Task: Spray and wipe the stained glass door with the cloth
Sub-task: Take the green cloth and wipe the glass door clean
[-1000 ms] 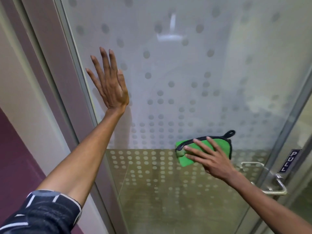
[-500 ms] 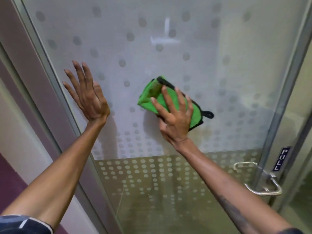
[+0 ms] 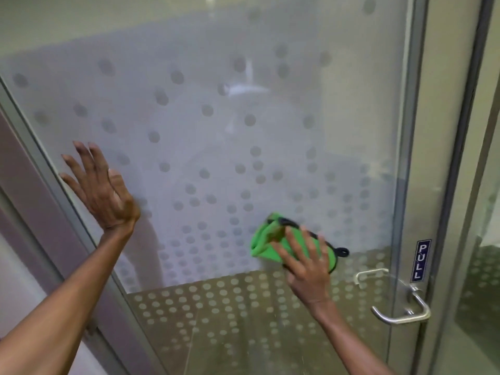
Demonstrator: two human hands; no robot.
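The frosted glass door with a dotted pattern fills the view. My right hand presses a folded green cloth with black trim flat against the glass, low and right of centre, near the edge of the frosted band. My left hand lies flat on the glass near the door's left frame, fingers spread, holding nothing. No spray bottle is visible.
A metal lever handle sits at the door's right edge, below a blue PULL sign. The grey metal frame runs up the right side, with another glass panel beyond it. A mauve wall strip borders the left.
My right hand slid the cloth up to mid-glass, then back down and to the right. My left hand stayed flat on the glass while the view shifted up and right.
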